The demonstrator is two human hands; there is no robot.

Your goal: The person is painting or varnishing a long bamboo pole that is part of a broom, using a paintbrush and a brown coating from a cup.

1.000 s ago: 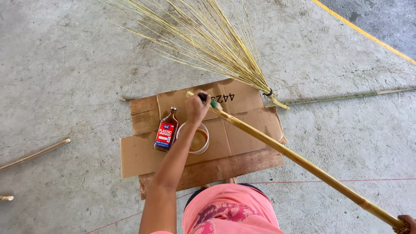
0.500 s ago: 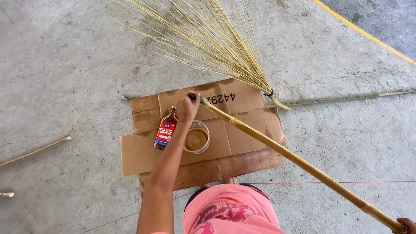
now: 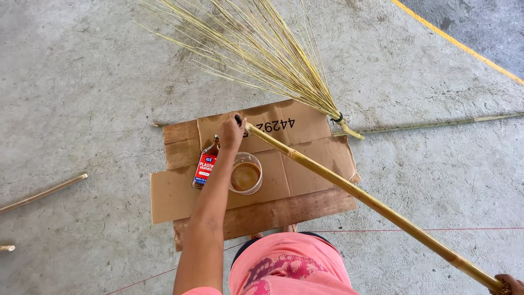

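The left hand grips a dark-handled brush at the tip of the long yellow bamboo pole, whose far end the right hand clasps at five o'clock, above a clear plastic cup of brown varnish on flattened brown cardboard.

Perhaps outdoor workyard: concrete floor

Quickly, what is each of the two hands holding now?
Left hand: closed on a dark-tipped tool, likely a brush, at the pole tip.
Right hand: holds the pole's near end.
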